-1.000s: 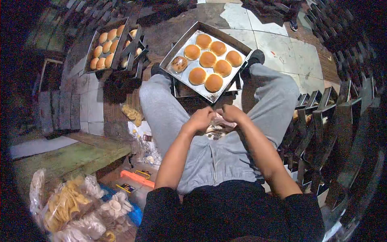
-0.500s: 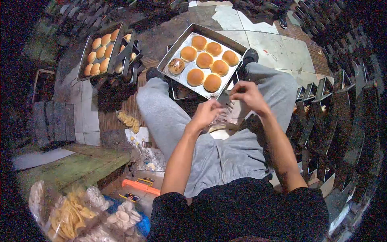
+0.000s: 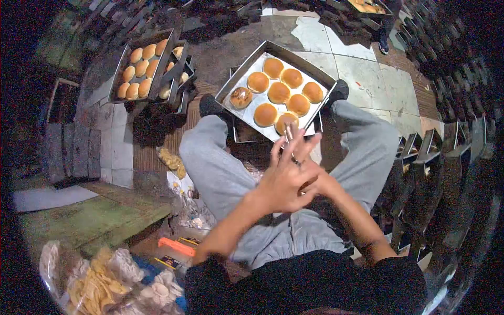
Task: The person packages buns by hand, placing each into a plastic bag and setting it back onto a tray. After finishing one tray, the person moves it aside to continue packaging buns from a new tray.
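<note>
My left hand, with a ring on one finger, lies across my right hand above my lap. The left fingers are apart and blurred, reaching over the near corner of a metal tray. One blurred fingertip overlaps the nearest bun; contact cannot be made out. Most of my right hand is hidden behind the left. Several golden buns sit on white paper in the tray. One bun at its left has a darker, patchy top.
More buns fill stacked trays at the upper left. Many dark trays line the right side. A green bench, plastic bags and an orange object are at lower left. Another person's shoe shows at upper right.
My hands, apart before over the lap, are now together and crossed, with the left fingers over the tray's near corner. The whole view has shifted slightly, and another tray of bread shows at upper right.
</note>
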A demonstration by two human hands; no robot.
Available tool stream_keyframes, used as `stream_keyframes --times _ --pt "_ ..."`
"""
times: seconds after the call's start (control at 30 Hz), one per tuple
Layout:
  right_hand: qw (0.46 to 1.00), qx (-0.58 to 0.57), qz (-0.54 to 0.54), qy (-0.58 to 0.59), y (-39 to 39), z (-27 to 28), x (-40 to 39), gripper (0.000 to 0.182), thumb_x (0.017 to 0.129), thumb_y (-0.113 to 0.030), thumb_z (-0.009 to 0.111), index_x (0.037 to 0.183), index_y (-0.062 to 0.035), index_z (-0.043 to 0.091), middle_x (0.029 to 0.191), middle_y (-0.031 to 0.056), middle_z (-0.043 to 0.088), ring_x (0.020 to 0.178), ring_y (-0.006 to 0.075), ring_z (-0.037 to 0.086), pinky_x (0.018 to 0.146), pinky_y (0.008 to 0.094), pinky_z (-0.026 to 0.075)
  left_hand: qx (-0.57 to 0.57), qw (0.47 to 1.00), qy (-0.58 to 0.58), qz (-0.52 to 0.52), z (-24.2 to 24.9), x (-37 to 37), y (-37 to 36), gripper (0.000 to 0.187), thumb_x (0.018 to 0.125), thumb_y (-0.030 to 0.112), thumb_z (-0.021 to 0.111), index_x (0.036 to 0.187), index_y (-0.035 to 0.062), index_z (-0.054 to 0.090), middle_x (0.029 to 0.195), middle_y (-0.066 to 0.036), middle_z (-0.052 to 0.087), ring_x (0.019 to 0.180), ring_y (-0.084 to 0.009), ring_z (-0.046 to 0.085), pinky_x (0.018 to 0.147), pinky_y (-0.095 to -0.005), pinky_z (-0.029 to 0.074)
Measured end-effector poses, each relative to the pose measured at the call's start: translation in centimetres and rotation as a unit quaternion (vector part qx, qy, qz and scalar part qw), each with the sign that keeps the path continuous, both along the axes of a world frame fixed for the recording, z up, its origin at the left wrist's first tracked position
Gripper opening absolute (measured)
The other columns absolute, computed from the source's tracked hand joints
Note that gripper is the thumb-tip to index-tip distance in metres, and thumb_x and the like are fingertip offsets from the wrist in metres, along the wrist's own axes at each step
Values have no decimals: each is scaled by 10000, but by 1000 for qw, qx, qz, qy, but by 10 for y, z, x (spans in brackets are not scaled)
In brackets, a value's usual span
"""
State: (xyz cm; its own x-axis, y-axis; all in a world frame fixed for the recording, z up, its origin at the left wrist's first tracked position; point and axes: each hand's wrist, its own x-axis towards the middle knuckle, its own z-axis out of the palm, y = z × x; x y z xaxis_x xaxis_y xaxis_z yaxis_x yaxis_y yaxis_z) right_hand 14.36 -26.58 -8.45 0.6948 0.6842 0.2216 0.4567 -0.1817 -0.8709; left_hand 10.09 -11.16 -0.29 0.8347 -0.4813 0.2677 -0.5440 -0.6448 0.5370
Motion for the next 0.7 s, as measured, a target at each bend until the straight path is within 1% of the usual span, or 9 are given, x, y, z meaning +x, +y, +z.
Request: stream_keyframes --times 0.03,0.1,0.13,0.17,0.3,0.43,0.5,0.53,0.7 --pt "1000 9 -6 21 11 10 4 994 774 -270 790 1564 -2 250 1649 278 138 1545 415 100 1252 474 118 0 1000 -1 4 -8 7 -2 449 850 318 688 1241 105 624 1537 -224 409 1476 -429 288 1188 -587 160" --pt "998 25 -17 61 34 22 11 1045 789 -277 748 1584 19 137 1650 284 97 1547 421 49 1256 484 64 -242 917 -55 313 -38 28 0 565 954 303 643 1430 72 444 1547 -221 389 1464 -381 327 1187 -486 252" --pt "993 17 52 101 45 0 2 938 808 -205 706 1565 27 203 1623 287 194 1531 411 163 1244 478 148 -452 763 337 317 -46 37 15 794 990 355 640 1544 3 193 1518 -305 383 1457 -393 331 1165 -423 294" --pt "983 -1 36 179 65 7 -3 784 813 -95 642 1509 37 306 1548 296 331 1467 434 313 1206 466 270 -553 705 322 307 -53 52 24 507 1069 299 528 1463 24 364 1409 -120 503 1268 -214 503 1089 -356 393" --pt "997 75 -27 18 116 34 12 516 775 17 594 1286 25 530 1310 260 524 1227 426 538 1033 448 461 -593 681 94 418 -57 95 109 471 1043 291 589 1402 30 429 1331 -106 532 1216 -195 503 1059 -349 401" --pt "974 -225 -7 19 139 -97 89 431 834 -91 636 1251 0 579 1264 290 545 1158 478 548 996 505 475 -657 572 130 473 -77 106 172 588 1022 355 614 1464 39 387 1291 -99 553 1136 -194 552 981 -359 438" --pt "949 -299 -85 -44 148 -154 146 391 897 -210 627 1245 -35 593 1207 301 563 1117 485 551 939 522 492 -653 535 153 514 -52 113 158 380 1041 269 580 1368 90 503 1198 -45 622 1081 -151 618 848 -320 492" --pt "940 -295 -71 -155 143 -205 173 321 915 -262 596 1170 -73 640 1125 233 574 1052 410 583 850 529 519 -637 584 125 487 -65 113 162 387 1041 267 577 1373 81 507 1245 -54 612 1118 -178 620 865 -344 494" --pt "901 -410 136 -41 163 -208 224 291 881 -279 610 1105 -117 701 1015 199 670 939 416 651 828 511 545 -713 545 159 411 -51 112 182 443 1042 259 542 1426 52 467 1318 -91 595 1212 -275 618 935 -377 532"
